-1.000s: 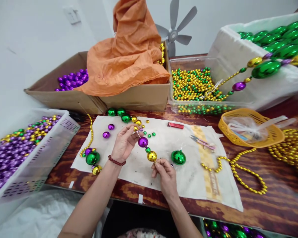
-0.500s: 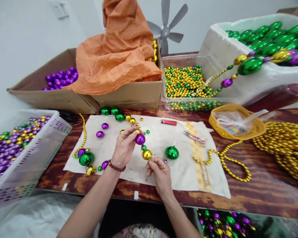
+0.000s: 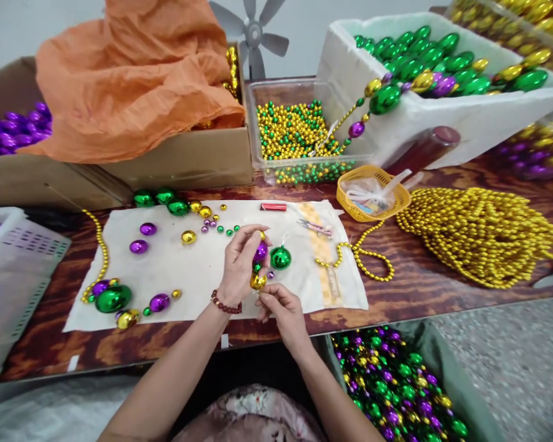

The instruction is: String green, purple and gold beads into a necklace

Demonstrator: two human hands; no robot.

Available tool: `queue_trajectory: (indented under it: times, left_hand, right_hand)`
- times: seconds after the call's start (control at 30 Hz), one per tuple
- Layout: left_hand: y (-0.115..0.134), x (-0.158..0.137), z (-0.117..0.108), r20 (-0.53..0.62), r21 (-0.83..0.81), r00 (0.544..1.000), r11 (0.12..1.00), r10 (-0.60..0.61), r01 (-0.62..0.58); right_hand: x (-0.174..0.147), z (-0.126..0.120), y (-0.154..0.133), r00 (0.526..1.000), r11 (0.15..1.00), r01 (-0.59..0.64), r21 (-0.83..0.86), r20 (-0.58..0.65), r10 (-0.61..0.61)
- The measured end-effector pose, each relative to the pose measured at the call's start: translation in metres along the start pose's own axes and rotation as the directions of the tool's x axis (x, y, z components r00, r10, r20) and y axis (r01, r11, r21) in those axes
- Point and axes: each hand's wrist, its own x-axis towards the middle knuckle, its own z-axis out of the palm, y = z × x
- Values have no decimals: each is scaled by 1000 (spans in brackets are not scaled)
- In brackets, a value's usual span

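My left hand (image 3: pixel 240 261), with a bead bracelet at the wrist, is closed around a short string of shiny beads (image 3: pixel 260 252) in purple, green and gold. Just below its gold bead, the fingertips of my right hand (image 3: pixel 281 310) pinch at the string's lower end; the thread itself is too fine to make out. Right of my left hand lies a big green bead (image 3: pixel 281 258) with a white loop of thread. A strung run of larger beads (image 3: pixel 113 299) rests on the white cloth (image 3: pixel 179 267) at the left, joined to a gold bead strand (image 3: pixel 102 242).
Snips (image 3: pixel 314 227) and a red cylinder (image 3: pixel 273 207) lie on the cloth. Behind stand a cardboard box (image 3: pixel 188 162), a clear bin of small beads (image 3: pixel 299 132) and a foam box (image 3: pixel 350 73). A yellow basket (image 3: pixel 350 205) and piled gold strands (image 3: pixel 474 236) are at the right.
The view has swung to the right. My left hand has moved from the string's top to wrap along the beads, beside the big green bead. My right hand stays at the lower end.
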Motion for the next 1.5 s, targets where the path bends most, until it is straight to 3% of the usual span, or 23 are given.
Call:
queue_trajectory:
  times: [0.17, 0.27, 0.33, 0.43, 0.57, 0.67, 0.77, 0.83, 0.87, 0.97, 1.03, 1.2, 1.3, 1.37, 1.5]
  left_hand:
    - [-15, -5, 7, 189, 231, 975, 970, -118, 72]
    - [-32, -15, 14, 320, 485, 937, 874, -139, -36]
    - [-42, -21, 17, 386, 603, 912, 786, -137, -137]
    - [-51, -25, 20, 410, 686, 899, 701, -151, -195]
    - [-54, -22, 19, 422, 697, 887, 692, -185, -188]
    - [-56, -19, 19, 464, 665, 864, 722, -197, -193]
    - [-60, -14, 17, 465, 654, 846, 745, -260, -131]
    - [-64, -10, 18, 440, 647, 837, 761, -326, -44]
    - [-65, -7, 18, 430, 634, 829, 773, -357, 4]
    - [-69, 0, 22, 413, 561, 805, 816, -425, 143]
    - [-70, 3, 24, 417, 520, 786, 829, -457, 206]
    - [-75, 6, 27, 440, 507, 770, 836, -462, 212]
    - [-81, 3, 29, 433, 535, 783, 827, -446, 176]
    - [-85, 0, 30, 449, 543, 781, 827, -435, 149]
    - [-88, 1, 26, 459, 546, 763, 822, -456, 163]
  right_hand:
    - [-6, -40, -22, 984, 977, 123, -176, -104, -143]
    - [-4, -62, -41, 948, 958, 224, -177, -191, -257]
    - [-1, -73, -51, 948, 961, 242, -134, -180, -264]
    - [5, -81, -57, 960, 971, 226, -77, -154, -235]
    - [9, -80, -56, 953, 969, 233, -79, -178, -244]
    - [16, -86, -65, 884, 937, 328, -123, -311, -351]
    - [26, -102, -81, 737, 879, 470, -86, -510, -444]
    - [30, -111, -88, 705, 855, 518, -34, -548, -449]
    - [30, -114, -88, 734, 864, 504, -4, -524, -431]
    - [29, -110, -76, 891, 939, 341, 37, -331, -311]
    - [27, -104, -65, 936, 964, 267, -5, -238, -260]
    - [30, -104, -63, 912, 954, 292, 68, -320, -256]
    - [28, -112, -72, 936, 956, 258, 140, -283, -211]
    - [27, -117, -74, 948, 965, 224, 133, -258, -185]
    - [30, -124, -68, 926, 969, 219, 113, -336, -170]
